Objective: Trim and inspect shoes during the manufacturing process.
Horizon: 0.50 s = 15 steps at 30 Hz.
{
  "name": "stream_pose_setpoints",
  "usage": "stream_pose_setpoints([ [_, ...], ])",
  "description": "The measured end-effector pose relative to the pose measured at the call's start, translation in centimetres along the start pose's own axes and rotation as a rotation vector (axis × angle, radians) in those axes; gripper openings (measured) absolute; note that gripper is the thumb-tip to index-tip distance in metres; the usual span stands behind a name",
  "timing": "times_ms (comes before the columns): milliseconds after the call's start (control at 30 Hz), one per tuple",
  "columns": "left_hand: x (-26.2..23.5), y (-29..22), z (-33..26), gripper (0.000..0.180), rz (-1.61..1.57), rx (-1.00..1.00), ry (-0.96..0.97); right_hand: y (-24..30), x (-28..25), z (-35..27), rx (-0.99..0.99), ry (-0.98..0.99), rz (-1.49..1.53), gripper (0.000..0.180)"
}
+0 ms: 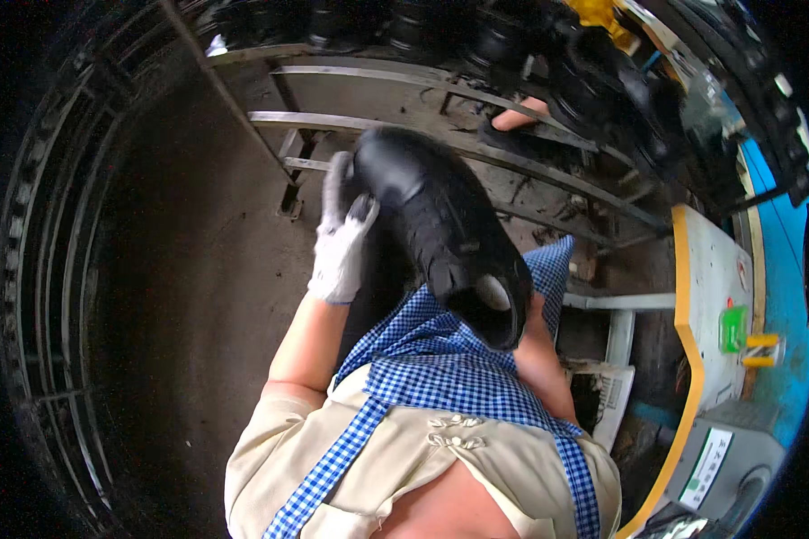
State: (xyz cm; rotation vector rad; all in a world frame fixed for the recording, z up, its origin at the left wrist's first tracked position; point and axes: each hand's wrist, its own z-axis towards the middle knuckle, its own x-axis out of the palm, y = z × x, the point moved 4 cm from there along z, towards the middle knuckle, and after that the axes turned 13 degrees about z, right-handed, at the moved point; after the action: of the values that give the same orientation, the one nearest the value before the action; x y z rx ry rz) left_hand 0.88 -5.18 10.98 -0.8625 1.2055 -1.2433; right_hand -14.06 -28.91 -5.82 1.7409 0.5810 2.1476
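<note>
Nearest me, I see the blue checked apron (449, 377) below the black shoe (445, 229), whose heel opening hangs just over the apron's upper edge. My right hand (532, 310) is mostly hidden behind that heel, so I cannot tell its grip. My left hand (342, 238), in a white glove, is clamped on the shoe's toe end. Left of the shoe the dark floor (180, 269) lies open. Beyond the shoe, the metal rails (422, 126) cross, with another person's hand (520, 115) at their far edge.
</note>
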Motion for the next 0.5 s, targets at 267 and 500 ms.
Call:
stream_pose_setpoints([
  [267,-0.3,-0.1,0.1,0.06,-0.407,-0.066,-0.003,3.7,2.7,2.5,0.375,-0.439,-0.768,0.037],
  [500,2.0,-1.6,-0.8,0.069,-0.167,-0.009,0.472,9.3,15.3,8.1,-0.405,0.014,-1.315,0.022],
])
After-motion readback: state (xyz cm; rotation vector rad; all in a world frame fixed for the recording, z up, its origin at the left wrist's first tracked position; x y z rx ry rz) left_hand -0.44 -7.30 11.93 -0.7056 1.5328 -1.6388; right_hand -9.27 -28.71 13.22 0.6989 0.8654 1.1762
